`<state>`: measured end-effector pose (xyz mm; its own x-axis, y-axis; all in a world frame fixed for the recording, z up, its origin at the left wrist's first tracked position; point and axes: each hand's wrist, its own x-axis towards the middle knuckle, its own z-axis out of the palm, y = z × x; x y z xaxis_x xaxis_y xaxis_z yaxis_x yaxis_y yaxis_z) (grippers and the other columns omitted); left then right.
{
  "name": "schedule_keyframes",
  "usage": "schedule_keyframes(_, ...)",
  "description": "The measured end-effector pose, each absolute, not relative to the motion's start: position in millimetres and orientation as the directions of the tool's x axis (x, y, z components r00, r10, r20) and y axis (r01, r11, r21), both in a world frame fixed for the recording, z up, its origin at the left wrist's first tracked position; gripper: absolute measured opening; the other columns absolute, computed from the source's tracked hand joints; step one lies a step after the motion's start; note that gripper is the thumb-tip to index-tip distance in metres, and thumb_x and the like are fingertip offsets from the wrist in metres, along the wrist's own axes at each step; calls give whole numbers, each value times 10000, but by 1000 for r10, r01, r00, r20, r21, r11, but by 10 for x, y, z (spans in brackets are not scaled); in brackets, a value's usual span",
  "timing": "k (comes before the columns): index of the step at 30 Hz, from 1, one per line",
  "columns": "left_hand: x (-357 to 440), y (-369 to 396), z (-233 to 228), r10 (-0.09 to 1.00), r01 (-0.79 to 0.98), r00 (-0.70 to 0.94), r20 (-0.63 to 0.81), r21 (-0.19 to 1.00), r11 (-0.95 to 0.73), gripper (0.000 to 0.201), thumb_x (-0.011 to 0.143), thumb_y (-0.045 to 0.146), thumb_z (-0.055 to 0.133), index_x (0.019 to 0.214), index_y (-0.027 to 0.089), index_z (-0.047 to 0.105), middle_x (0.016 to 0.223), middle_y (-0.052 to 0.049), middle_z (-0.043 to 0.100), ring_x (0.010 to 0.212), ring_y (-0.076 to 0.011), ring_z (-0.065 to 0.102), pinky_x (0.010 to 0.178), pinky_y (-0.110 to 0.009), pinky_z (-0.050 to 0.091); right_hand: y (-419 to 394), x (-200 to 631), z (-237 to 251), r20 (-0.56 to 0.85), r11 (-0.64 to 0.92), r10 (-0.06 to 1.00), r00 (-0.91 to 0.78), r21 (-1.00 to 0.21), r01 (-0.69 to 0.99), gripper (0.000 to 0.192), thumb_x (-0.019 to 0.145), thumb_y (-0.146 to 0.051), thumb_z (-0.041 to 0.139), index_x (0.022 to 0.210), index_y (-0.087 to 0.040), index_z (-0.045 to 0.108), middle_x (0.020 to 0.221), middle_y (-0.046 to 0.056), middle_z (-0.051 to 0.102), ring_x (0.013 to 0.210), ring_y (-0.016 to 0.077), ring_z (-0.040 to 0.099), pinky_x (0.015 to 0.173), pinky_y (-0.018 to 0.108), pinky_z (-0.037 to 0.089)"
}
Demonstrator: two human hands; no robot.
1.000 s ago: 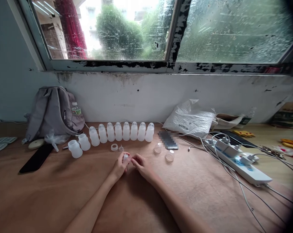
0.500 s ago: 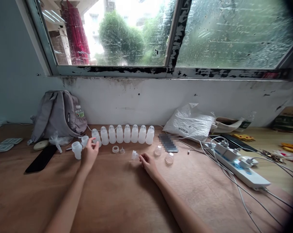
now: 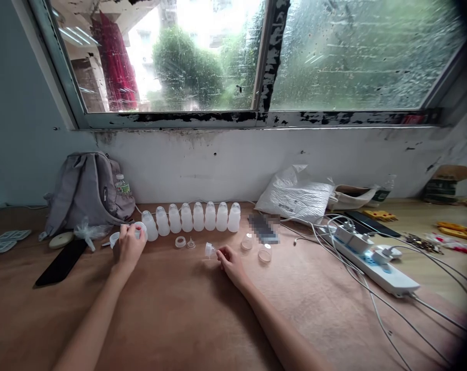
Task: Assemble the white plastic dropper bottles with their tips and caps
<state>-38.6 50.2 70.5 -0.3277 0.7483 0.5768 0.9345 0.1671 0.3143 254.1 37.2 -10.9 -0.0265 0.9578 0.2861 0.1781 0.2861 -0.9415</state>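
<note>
**Both hands on small translucent parts before a row of bottles**

While the left hand (image 3: 128, 246) wraps its grip round a capless translucent bottle (image 3: 139, 230) at ten o'clock, mouth tilted toward the camera, the right hand (image 3: 229, 259) pinches a small ribbed cap piece (image 3: 209, 249) at the table's (image 3: 187, 309) centre, apparently to keep both parts ready for handling. Another open bottle (image 3: 114, 239) stands just beside the left hand. Seven capped bottles (image 3: 198, 216) line up upright at twelve o'clock, likely set apart as finished. A loose ring (image 3: 180, 241) and teat (image 3: 190, 243) lie between the hands. Each bottle looks milky, soft-walled and squat. A power strip (image 3: 376, 260) sits at three o'clock.
</note>
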Motion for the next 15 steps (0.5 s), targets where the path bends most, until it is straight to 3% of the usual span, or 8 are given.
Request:
schedule_keyframes(3, -23, 257, 695, 645, 935, -170, 745, 328, -134, 192, 776, 333, 460, 815, 191, 584, 1003, -83, 467, 846, -204, 528, 690, -295, 444, 360, 2531, -96, 279, 280, 960, -30, -947, 159, 264, 751, -454, 499, 691, -197, 499, 591, -25, 497, 441, 102, 434, 402, 224, 350)
schedule_keyframes(7, 514, 130, 511, 651, 781, 18, 759, 396, -483, 107, 800, 252, 457, 821, 190, 542, 1097, -85, 420, 993, -207, 485, 836, -333, 421, 382, 2550, -119, 272, 271, 962, -9, -956, 112, 237, 768, -431, 488, 728, -198, 487, 608, -31, 489, 429, 88, 427, 397, 214, 339)
schedule_keyframes(11, 890, 184, 280, 739, 602, 119, 663, 544, -585, 104, 832, 208, 402, 861, 205, 502, 1184, -83, 405, 1081, -204, 456, 898, -347, 392, 431, 2598, -136, 227, 228, 972, 59, -974, -13, 232, 766, -438, 484, 767, -206, 473, 618, -41, 475, 395, 72, 404, 359, 201, 309)
schedule_keyframes(15, 1070, 283, 88, 790, 440, 102, 605, 684, -581, 127, 829, 231, 428, 950, 224, 466, 1203, -84, 424, 1097, -204, 460, 912, -361, 377, 444, 2629, -96, 157, 171, 983, 92, -970, -174, 250, 744, -452, 508, 787, -212, 458, 641, -39, 489, 391, 64, 415, 352, 187, 300)
